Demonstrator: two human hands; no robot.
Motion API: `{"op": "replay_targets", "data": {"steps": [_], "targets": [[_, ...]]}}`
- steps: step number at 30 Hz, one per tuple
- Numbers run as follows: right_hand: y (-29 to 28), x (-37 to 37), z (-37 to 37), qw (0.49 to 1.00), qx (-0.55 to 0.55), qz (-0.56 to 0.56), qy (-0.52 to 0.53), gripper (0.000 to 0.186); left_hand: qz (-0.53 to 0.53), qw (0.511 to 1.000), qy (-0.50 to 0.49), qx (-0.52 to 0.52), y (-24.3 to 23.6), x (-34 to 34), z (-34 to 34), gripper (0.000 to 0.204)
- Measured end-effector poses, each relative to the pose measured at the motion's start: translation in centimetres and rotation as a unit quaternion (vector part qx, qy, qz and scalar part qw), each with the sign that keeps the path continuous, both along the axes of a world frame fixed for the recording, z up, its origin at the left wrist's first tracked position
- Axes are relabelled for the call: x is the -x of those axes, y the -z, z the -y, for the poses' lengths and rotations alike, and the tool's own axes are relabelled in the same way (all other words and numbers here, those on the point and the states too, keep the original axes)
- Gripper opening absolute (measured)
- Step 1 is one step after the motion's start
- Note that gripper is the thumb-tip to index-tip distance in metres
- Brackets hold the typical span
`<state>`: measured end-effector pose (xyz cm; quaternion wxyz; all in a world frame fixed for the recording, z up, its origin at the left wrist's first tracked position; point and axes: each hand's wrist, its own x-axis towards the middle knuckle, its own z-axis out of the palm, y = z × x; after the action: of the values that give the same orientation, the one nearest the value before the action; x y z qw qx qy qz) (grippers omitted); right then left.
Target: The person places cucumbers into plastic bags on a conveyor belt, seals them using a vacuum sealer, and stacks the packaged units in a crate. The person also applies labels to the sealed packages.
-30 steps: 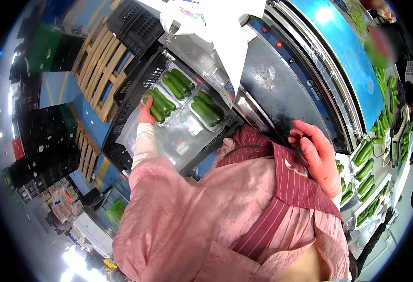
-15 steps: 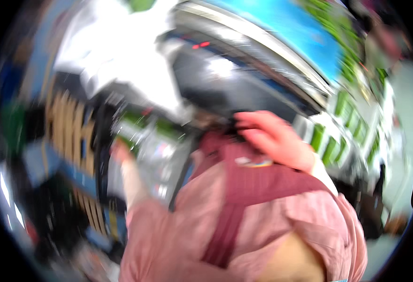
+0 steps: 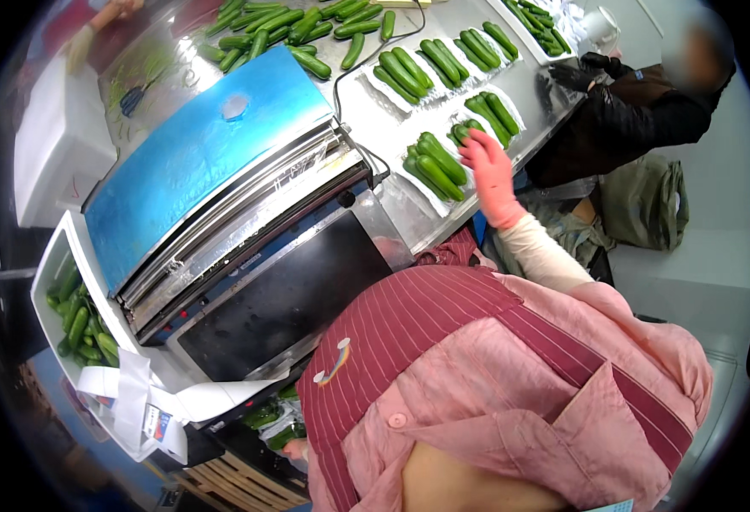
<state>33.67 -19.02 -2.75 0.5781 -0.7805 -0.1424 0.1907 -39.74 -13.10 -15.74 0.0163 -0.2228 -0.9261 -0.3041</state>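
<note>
The right hand [image 3: 492, 183] is at green cucumbers [image 3: 463, 129] on the metal table [image 3: 542, 101].

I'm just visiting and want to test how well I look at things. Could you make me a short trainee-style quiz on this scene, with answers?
1. Multiple choice: which hand of the camera wearer is at the cucumbers on the metal table? A: left. B: right. C: neither.
2. True or false: the big curved lid is red.
3. Open question: what colour are the gloves of the person at the table's far right?

Key:
1. B, the right hand.
2. False; the lid is blue.
3. Black.
</note>
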Motion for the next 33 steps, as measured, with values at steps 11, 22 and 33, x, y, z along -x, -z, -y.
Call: {"op": "replay_targets", "data": {"steps": [11,22,33], "targets": [[7.7,-1.1,8.3,0.856,0.473,0.180,-0.108,0.042,-0.231,0.807,0.366,-0.401,-25.8,-20.4,-9.5,0.045],[7.4,0.9,4.3,0.869,0.472,0.134,-0.062,0.046,0.209,0.383,0.886,0.155,-18.6,-66.8,-10.5,0.102],[12.5,0.6,6.0,0.959,0.274,-0.032,0.063,0.035,-0.028,0.443,0.856,0.267,-6.4,-72.5,-8.7,0.085]]}}
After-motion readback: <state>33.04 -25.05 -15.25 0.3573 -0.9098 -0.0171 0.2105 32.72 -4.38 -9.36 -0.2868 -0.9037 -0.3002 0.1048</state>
